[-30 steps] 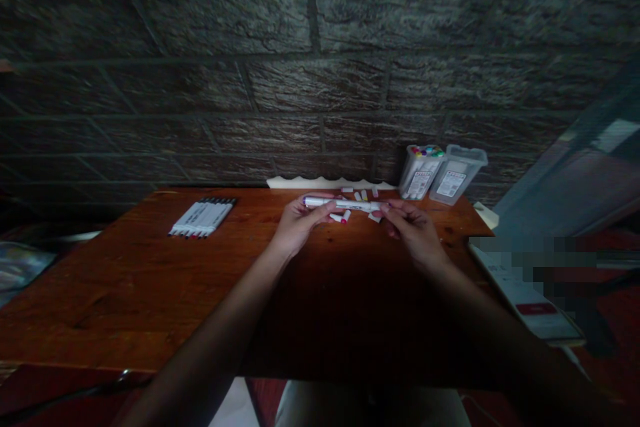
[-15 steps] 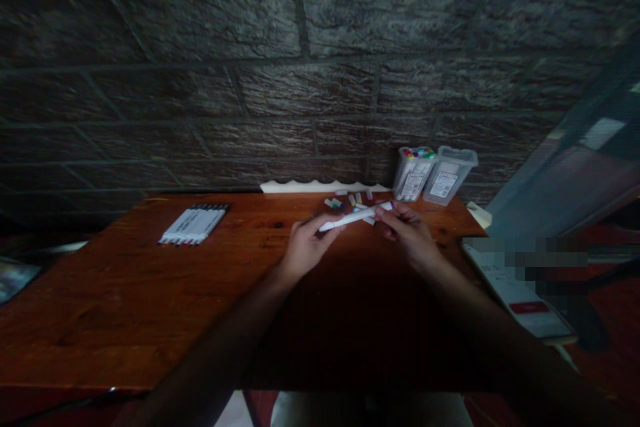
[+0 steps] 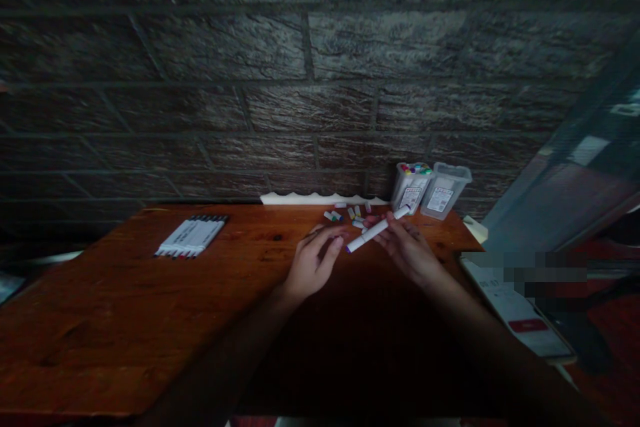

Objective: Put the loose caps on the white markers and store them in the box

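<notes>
A white marker point(image 3: 376, 230) with purple ends slants between my hands, above the wooden table point(image 3: 240, 307). My right hand point(image 3: 407, 247) grips it near its upper end. To its left, my left hand point(image 3: 315, 260) is off the marker, thumb and fingers apart with nothing between them. Just beyond both hands lie several loose marker caps point(image 3: 336, 217), white with coloured ends, partly hidden behind the marker and fingers.
At the back right stand a clear box point(image 3: 411, 187) packed with colourful-ended markers and a second clear box point(image 3: 445, 192). A row of white pens point(image 3: 192, 236) lies at the left. A stone-patterned wall point(image 3: 250, 107) closes off the back. A tablet-like device point(image 3: 520, 310) is at the right.
My left hand has let go of the marker and opened. The marker now tilts more steeply, held by my right hand alone. The view has shifted slightly upward.
</notes>
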`<state>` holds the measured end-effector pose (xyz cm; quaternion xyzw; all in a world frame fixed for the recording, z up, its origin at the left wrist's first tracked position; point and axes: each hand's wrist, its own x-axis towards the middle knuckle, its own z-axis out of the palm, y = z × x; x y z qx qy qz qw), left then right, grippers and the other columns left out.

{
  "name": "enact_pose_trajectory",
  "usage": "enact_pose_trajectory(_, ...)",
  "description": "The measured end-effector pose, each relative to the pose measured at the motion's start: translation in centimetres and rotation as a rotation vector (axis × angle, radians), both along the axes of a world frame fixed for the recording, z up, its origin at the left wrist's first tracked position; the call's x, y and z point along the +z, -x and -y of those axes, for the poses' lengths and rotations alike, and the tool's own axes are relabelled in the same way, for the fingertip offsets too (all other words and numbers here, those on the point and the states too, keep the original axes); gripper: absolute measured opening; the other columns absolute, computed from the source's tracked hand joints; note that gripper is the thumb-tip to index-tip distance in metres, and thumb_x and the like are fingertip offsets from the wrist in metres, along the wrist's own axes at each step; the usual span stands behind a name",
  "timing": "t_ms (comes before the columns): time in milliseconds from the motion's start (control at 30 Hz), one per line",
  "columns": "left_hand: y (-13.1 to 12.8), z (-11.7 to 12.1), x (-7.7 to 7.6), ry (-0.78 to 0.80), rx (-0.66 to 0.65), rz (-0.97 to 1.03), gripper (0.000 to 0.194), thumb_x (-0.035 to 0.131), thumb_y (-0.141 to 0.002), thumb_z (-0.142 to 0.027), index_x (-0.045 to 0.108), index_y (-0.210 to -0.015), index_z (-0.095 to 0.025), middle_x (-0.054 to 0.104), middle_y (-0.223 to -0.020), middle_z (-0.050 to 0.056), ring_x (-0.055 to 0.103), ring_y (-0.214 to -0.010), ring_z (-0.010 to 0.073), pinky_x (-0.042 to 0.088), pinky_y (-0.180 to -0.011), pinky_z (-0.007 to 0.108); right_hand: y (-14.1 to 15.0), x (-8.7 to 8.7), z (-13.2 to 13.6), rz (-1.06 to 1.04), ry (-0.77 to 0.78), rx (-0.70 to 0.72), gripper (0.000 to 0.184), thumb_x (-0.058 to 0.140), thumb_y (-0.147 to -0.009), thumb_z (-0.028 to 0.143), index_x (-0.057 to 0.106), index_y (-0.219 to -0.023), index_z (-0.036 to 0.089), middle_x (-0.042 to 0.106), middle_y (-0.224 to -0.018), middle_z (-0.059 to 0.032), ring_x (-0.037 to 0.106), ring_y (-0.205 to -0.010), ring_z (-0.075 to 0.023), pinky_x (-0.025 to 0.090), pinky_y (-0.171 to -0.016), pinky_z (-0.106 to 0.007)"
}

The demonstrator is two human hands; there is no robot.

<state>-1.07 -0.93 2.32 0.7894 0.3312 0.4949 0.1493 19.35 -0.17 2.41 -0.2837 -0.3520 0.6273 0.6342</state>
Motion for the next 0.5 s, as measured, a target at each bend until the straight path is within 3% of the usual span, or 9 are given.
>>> enact_pose_trajectory(167,0.5,-0.1,0.1,0.009,0.050,0.054,0.034,0.036,-0.099,-0.024,0.068,-0.104,-0.017,0.071,-0.106,0.009,0.063,-0.102,0.0192,0.047,-0.091,0.033,0.6,0.5,0.5,-0.152,-0.007,-0.019,0.021,0.078,-0.073,0.034,0.063,-0.079,0.021,0.062,-0.072,0.0029,0.058,-0.068,-0.0110,0.051,-0.069,-0.027)
enact_pose_trajectory(267,0.5,0.0,0.0,0.024,0.062,0.052,0.036,0.034,-0.100,-0.024,0.069,-0.102,-0.018,0.070,-0.107,0.009,0.062,-0.105,0.0193,0.045,-0.095,0.033,1.2,0.5,0.7,-0.189,-0.016,0.031,0.022,0.077,-0.075,0.034,0.060,-0.079,0.021,0.053,-0.065,0.0052,0.048,-0.058,-0.0080,0.045,-0.058,-0.021)
enact_pose_trajectory(367,0.5,0.0,0.0,0.042,0.080,0.054,0.037,0.032,-0.100,-0.025,0.069,-0.102,-0.018,0.070,-0.107,0.009,0.061,-0.107,0.0195,0.044,-0.097,0.033,1.2,0.5,0.8,-0.184,0.023,0.123,0.036,0.071,-0.076,0.053,0.056,-0.073,0.020,0.044,-0.057,0.0055,0.038,-0.050,-0.0077,0.038,-0.050,-0.020)
enact_pose_trajectory(500,0.6,0.0,0.0,0.058,0.098,0.052,0.040,0.030,-0.101,-0.027,0.069,-0.101,-0.017,0.069,-0.108,0.010,0.061,-0.107,0.0202,0.045,-0.096,0.034,0.4,0.9,1.0,-0.232,0.040,0.288,0.064,0.046,-0.074,0.080,0.040,-0.052,0.020,0.024,-0.045,0.0071,0.024,-0.041,-0.0075,0.029,-0.041,-0.022)
